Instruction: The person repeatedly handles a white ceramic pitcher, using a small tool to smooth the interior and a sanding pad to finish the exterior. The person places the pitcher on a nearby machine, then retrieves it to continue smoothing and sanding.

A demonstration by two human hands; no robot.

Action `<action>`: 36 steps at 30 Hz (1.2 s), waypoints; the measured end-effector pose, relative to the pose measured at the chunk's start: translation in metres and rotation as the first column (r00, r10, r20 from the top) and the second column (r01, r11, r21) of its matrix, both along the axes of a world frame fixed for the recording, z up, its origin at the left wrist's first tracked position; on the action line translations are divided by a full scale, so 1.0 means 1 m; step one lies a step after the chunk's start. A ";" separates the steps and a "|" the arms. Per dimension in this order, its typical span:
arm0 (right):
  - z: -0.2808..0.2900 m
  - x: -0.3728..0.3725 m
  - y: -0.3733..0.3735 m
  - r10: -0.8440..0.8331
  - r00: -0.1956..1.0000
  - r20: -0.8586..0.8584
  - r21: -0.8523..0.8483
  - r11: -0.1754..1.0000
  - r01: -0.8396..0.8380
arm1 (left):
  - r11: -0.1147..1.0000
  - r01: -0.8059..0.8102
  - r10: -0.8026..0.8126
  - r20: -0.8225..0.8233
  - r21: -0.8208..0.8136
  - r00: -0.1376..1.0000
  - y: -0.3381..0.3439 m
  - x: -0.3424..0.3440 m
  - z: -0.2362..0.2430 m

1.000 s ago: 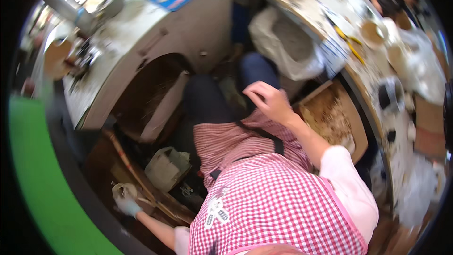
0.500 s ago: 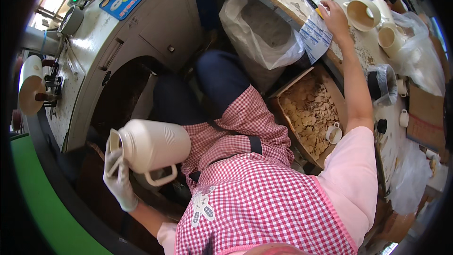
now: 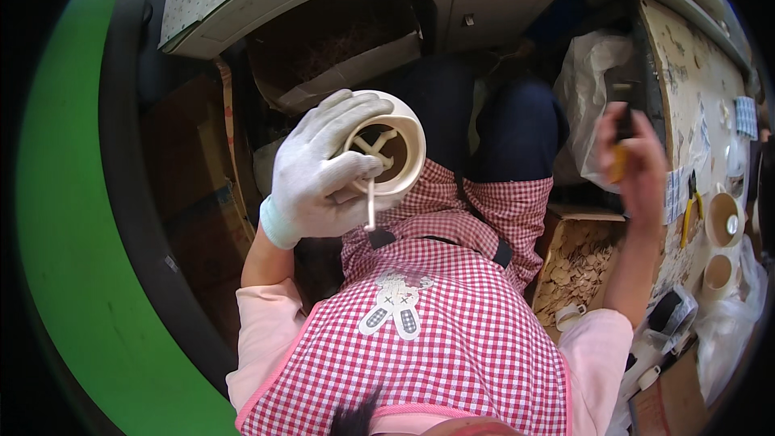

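My left hand, in a white glove, is closed round the rim of a cream plastic jug. The jug's round mouth faces up at me, and a cross-shaped cream plastic piece shows in the opening. A thin pale stem sticks out below my fingers. My bare right hand is raised at the right, smeared by motion. It grips a small black and orange-yellow tool, too blurred to name.
On the workbench at right lie yellow-handled pliers and cream cylindrical parts. Below stands a box of thin, pale round pieces. A clear plastic bag hangs by the bench. A grey cabinet stands ahead; a green surface lies left.
My right hand has left the bench top with the tool in it and come nearer. The jug has been turned mouth up and brought before my lap. The view has swung left.
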State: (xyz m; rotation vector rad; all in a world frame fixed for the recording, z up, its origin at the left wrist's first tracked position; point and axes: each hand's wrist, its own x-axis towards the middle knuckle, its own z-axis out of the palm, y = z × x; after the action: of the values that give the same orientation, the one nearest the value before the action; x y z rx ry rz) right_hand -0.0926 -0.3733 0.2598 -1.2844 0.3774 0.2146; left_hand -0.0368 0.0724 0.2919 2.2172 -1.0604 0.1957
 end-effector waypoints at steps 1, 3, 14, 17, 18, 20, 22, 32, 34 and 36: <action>0.013 0.007 0.038 0.252 0.965 -0.065 -0.023 0.967 -0.254 | 0.999 0.031 -0.031 0.009 -0.019 0.999 -0.005 0.003 -0.002; 0.030 0.015 0.098 0.530 0.842 -0.102 0.011 0.847 -0.532 | 0.997 0.066 -0.066 0.001 -0.039 0.998 -0.015 0.006 -0.009; -0.025 -0.015 0.157 0.717 0.662 -0.220 -0.969 -0.083 -0.232 | 0.988 0.118 -0.121 0.029 0.101 0.992 -0.068 -0.037 -0.071; -0.045 -0.008 0.152 0.710 0.617 -0.338 -0.838 0.071 -0.541 | 0.952 0.206 -0.250 0.188 0.225 0.950 -0.091 -0.054 -0.098; -0.046 -0.006 0.147 0.737 0.589 -0.332 -0.742 0.182 -0.646 | 0.943 0.213 -0.271 0.215 0.257 0.938 -0.091 -0.058 -0.102; -0.038 -0.008 0.135 0.731 0.537 -0.421 -0.489 0.315 -0.813 | 0.964 0.172 -0.205 0.156 0.202 0.966 -0.083 -0.062 -0.101; -0.024 -0.020 0.122 0.697 0.442 -0.565 -0.167 0.428 -0.888 | 0.976 0.137 -0.159 0.126 0.169 0.979 -0.073 -0.065 -0.097; -0.077 -0.049 0.153 0.863 0.277 -0.422 0.684 0.504 -0.527 | 0.988 -0.149 0.115 0.435 0.047 0.893 -0.084 -0.113 -0.138; -0.078 -0.037 0.158 0.871 0.351 -0.343 0.801 0.467 -0.375 | 0.978 -0.202 0.159 0.409 0.062 0.898 -0.086 -0.102 -0.143; -0.071 -0.024 0.172 0.811 0.487 -0.324 0.821 0.497 -0.281 | 0.969 -0.246 0.221 0.340 0.032 0.914 -0.071 -0.075 -0.142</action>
State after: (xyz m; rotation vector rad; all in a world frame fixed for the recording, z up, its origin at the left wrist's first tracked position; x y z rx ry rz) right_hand -0.1164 -0.2016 0.1884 -0.4603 0.3974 1.3907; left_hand -0.1122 0.0017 0.1499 2.4328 -0.9821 0.6697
